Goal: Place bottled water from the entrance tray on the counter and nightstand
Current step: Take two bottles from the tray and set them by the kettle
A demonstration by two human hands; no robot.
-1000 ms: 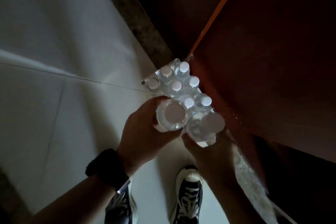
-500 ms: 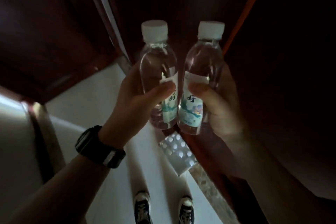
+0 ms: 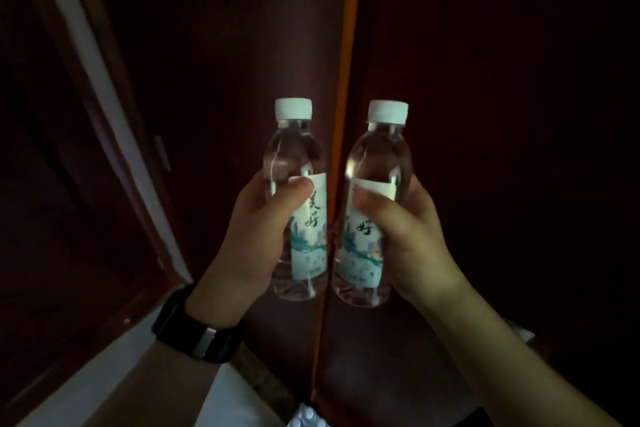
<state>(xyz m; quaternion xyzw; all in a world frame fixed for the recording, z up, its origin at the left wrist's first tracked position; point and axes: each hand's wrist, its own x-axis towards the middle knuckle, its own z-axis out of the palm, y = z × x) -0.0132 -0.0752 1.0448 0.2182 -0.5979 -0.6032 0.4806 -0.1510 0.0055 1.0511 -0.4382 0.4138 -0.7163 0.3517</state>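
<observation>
- We've got one water bottle (image 3: 298, 204) in our left hand (image 3: 256, 236) and a second bottle (image 3: 372, 208) in our right hand (image 3: 408, 239), fingers wrapped round the labels, both upright.
- Second bottle sits just right of the first, not touching.
- They look small, full, light, probably a bit slick and squishy, so mid-body grips seem right.
- The rest of the pack (image 3: 308, 418) is on the floor below.

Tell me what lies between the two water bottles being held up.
In the head view, nothing held sits between the left clear plastic water bottle and the right one; behind the gap runs a vertical orange strip on the dark wooden panelling.
</observation>
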